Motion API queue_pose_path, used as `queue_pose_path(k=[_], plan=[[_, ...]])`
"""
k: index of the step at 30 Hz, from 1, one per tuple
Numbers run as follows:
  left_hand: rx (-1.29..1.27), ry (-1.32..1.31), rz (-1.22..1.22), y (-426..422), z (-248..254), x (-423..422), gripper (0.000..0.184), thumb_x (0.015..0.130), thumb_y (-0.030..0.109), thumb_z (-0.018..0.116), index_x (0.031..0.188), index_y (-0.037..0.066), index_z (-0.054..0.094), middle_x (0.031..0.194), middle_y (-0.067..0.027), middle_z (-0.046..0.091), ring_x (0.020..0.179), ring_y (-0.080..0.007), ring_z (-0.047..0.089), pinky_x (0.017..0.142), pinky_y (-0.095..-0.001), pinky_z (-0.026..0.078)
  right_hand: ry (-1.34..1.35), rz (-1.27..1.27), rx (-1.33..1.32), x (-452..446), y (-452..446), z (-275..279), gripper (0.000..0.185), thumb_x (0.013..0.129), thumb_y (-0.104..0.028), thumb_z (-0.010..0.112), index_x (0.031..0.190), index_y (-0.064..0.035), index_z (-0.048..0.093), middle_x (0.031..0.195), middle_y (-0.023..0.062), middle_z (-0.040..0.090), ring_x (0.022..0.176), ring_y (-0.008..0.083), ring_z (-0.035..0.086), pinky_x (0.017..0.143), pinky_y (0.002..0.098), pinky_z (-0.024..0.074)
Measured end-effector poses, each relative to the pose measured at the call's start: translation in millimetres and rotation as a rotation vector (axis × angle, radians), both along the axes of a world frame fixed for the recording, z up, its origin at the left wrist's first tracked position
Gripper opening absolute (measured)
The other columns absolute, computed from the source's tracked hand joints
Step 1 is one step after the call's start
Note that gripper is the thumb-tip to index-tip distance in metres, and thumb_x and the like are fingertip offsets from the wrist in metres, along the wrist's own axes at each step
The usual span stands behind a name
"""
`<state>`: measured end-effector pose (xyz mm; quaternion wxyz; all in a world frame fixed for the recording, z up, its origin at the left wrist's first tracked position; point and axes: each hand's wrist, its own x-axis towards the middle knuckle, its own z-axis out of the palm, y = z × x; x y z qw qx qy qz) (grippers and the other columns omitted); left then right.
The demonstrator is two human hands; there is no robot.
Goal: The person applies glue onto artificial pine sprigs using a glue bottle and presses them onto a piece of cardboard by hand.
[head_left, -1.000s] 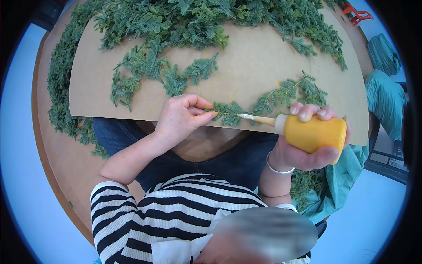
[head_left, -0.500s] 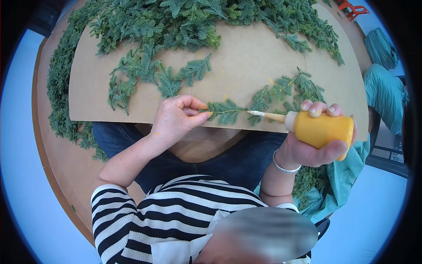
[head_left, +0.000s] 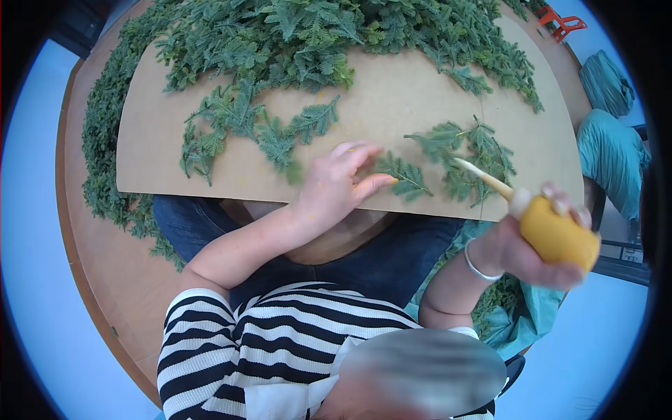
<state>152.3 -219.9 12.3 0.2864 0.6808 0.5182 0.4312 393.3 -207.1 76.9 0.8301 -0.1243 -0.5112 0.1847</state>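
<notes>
My left hand point(head_left: 343, 180) is over the near edge of the brown board point(head_left: 392, 87), thumb and index finger apart. Beside the thumb tip lies a short green fir-like sprig point(head_left: 406, 176), its stem pointing down to the right; whether the thumb touches it I cannot tell. My right hand point(head_left: 535, 252) is wrapped round a yellow squeeze bottle point(head_left: 556, 234). The bottle's long pale nozzle point(head_left: 490, 180) points up and left above a cluster of sprigs point(head_left: 483, 150). Yellow smears mark the left fingertips.
A large heap of green sprigs point(head_left: 301, 31) covers the board's far side. Looser sprigs point(head_left: 273, 136) lie left of centre. More greenery point(head_left: 105, 140) stands along the left, teal bags point(head_left: 612, 150) and a red stool point(head_left: 560, 24) on the right.
My left hand has moved right and its pinch on the sprig has opened. The sprig now lies farther right, angled. The bottle in my right hand has shifted right and down, away from the sprig.
</notes>
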Motion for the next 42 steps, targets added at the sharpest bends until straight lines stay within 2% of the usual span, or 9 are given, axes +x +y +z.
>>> queue_pose_path(k=[4, 7, 11, 15, 17, 21, 27, 32, 42], plan=[[0.410, 0.401, 0.218, 5, 19, -32, 0.035, 0.068, 0.014, 0.073, 0.100, 0.004, 0.059, 0.100, -0.0103, 0.058, 0.082, -0.0183, 0.059, 0.066, -0.0286, 0.051, 0.106, -0.108, 0.089, 11, -20, 28, 0.054, 0.074, -0.061, 0.052, 0.092, -0.0094, 0.051, 0.088, 0.0090, 0.056, 0.069, 0.0235, 0.054, 0.064, 0.0404, 0.0438], [0.317, 0.696, 0.281, 16, 15, -55, 0.034, 0.067, 0.015, 0.073, 0.097, 0.005, 0.060, 0.096, -0.0102, 0.059, 0.084, -0.0246, 0.057, 0.076, -0.0345, 0.045, 0.106, 0.008, 0.039, 6, -26, 31, 0.055, 0.073, -0.060, 0.053, 0.092, -0.0087, 0.050, 0.090, 0.0088, 0.055, 0.070, 0.0231, 0.053, 0.065, 0.0400, 0.0425], [0.365, 0.647, 0.208, 33, 11, -73, 0.033, 0.066, 0.015, 0.072, 0.095, 0.005, 0.060, 0.090, -0.0095, 0.061, 0.089, -0.0276, 0.055, 0.084, -0.0366, 0.037, -0.012, 0.199, 0.063, 1, -9, 15, 0.061, 0.076, -0.063, 0.050, 0.110, -0.0121, 0.045, 0.104, 0.0106, 0.050, 0.077, 0.0238, 0.051, 0.069, 0.0417, 0.0407], [0.660, 0.449, 0.259, 39, 49, -61, 0.030, 0.075, 0.017, 0.067, 0.101, 0.006, 0.056, 0.080, -0.0042, 0.063, 0.072, -0.0187, 0.059, 0.065, -0.0296, 0.044, 0.101, 0.203, 0.031, 9, -7, 26, 0.061, 0.075, -0.060, 0.053, 0.106, -0.0075, 0.047, 0.101, 0.0099, 0.049, 0.078, 0.0225, 0.050, 0.069, 0.0410, 0.0406], [-0.191, -0.501, -0.056, 28, 63, -43, 0.034, 0.084, 0.018, 0.060, 0.112, 0.004, 0.047, 0.077, -0.0046, 0.063, 0.065, -0.0118, 0.059, 0.051, -0.0225, 0.044, 0.141, 0.204, 0.028, 10, -11, 31, 0.061, 0.075, -0.059, 0.054, 0.105, -0.0061, 0.047, 0.099, 0.0097, 0.049, 0.079, 0.0224, 0.050, 0.069, 0.0409, 0.0406], [-1.037, -0.948, -0.216, -1, 22, -24, 0.029, 0.093, 0.018, 0.042, 0.117, 0.002, 0.040, 0.094, -0.0141, 0.061, 0.074, -0.0152, 0.063, 0.060, -0.0223, 0.053, 0.134, 0.390, 0.011, -4, -15, 30, 0.063, 0.076, -0.058, 0.054, 0.108, -0.0046, 0.044, 0.100, 0.0098, 0.048, 0.081, 0.0217, 0.049, 0.069, 0.0405, 0.0404], [-1.117, -0.963, -0.154, -23, 15, -42, 0.029, 0.094, 0.016, 0.037, 0.117, -0.002, 0.041, 0.107, -0.0165, 0.057, 0.094, -0.0210, 0.061, 0.070, -0.0274, 0.055, 0.141, 0.577, -0.064, -61, -9, -2, 0.059, 0.083, -0.053, 0.049, 0.121, -0.0105, 0.037, 0.105, 0.0110, 0.046, 0.082, 0.0237, 0.050, 0.070, 0.0410, 0.0412], [-1.115, -0.952, -0.158, -24, 15, -47, 0.028, 0.095, 0.014, 0.036, 0.116, -0.002, 0.042, 0.110, -0.0153, 0.054, 0.097, -0.0232, 0.060, 0.075, -0.0293, 0.054, 0.102, 0.531, -0.115, -89, -4, -12, 0.058, 0.083, -0.051, 0.051, 0.127, -0.0202, 0.027, 0.103, 0.0137, 0.046, 0.077, 0.0262, 0.052, 0.064, 0.0435, 0.0437], [-1.082, -0.939, -0.150, -23, 10, -45, 0.027, 0.094, 0.012, 0.035, 0.113, -0.005, 0.045, 0.111, -0.0135, 0.053, 0.094, -0.0224, 0.060, 0.078, -0.0297, 0.052, 0.070, 0.504, -0.139, -85, 4, -19, 0.055, 0.085, -0.046, 0.051, 0.126, -0.0204, 0.026, 0.102, 0.0150, 0.046, 0.077, 0.0272, 0.053, 0.066, 0.0440, 0.0451]])
